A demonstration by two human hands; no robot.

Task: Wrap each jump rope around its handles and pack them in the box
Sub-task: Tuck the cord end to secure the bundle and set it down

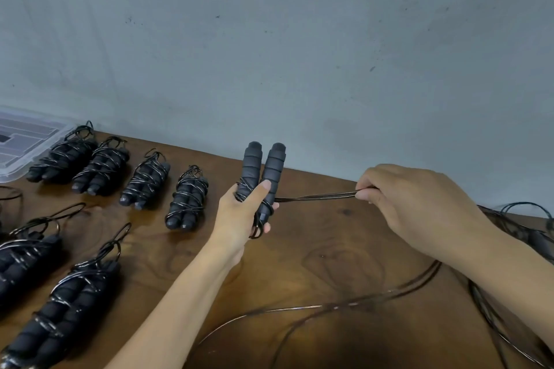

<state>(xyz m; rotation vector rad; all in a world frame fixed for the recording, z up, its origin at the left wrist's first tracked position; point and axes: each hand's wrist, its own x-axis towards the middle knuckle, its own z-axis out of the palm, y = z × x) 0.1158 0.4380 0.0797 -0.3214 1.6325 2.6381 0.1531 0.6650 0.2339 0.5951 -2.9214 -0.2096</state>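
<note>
My left hand (239, 216) grips a pair of dark foam handles (263, 168) upright above the wooden table, a few turns of black rope wound round their lower part. From the handles a bunch of rope strands (314, 197) runs taut to the right, pinched by my right hand (419, 207). The slack rope (329, 307) loops over the table under my right forearm. Several wrapped jump ropes lie on the left, such as one bundle (187, 198) nearest my left hand and one (64, 314) at the front. A clear plastic box (27, 144) sits at the far left.
A grey wall stands close behind the table (329, 249). More loose black rope (527, 213) lies piled at the right edge. A loose loop of rope (10, 193) shows at the left edge.
</note>
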